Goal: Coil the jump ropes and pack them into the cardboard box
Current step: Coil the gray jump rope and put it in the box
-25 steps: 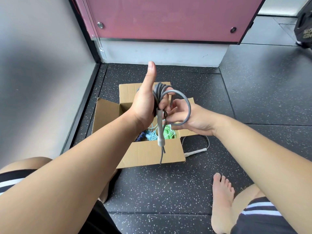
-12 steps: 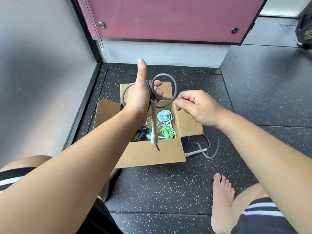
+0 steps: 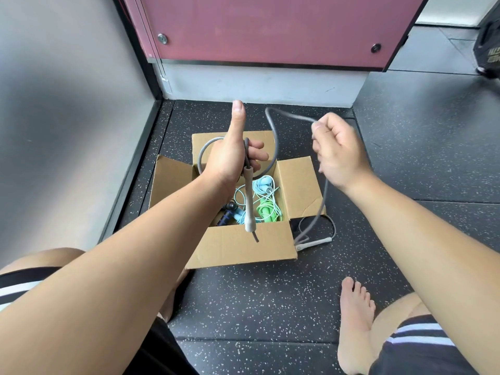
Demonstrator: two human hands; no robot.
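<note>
jump rope over box, foot nearby

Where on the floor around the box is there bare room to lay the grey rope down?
Bare floor lies between the cardboard box and the bare foot, and behind the box up to the white plinth. Right of the box it is crowded: the second handle and slack of the grey rope lie there. Coloured ropes cover the box's bottom.

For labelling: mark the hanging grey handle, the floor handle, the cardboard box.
hanging grey handle (image 3: 249,200): head view, mid shaft.
floor handle (image 3: 315,243): head view, its middle.
cardboard box (image 3: 238,247): head view, front flap.
</note>
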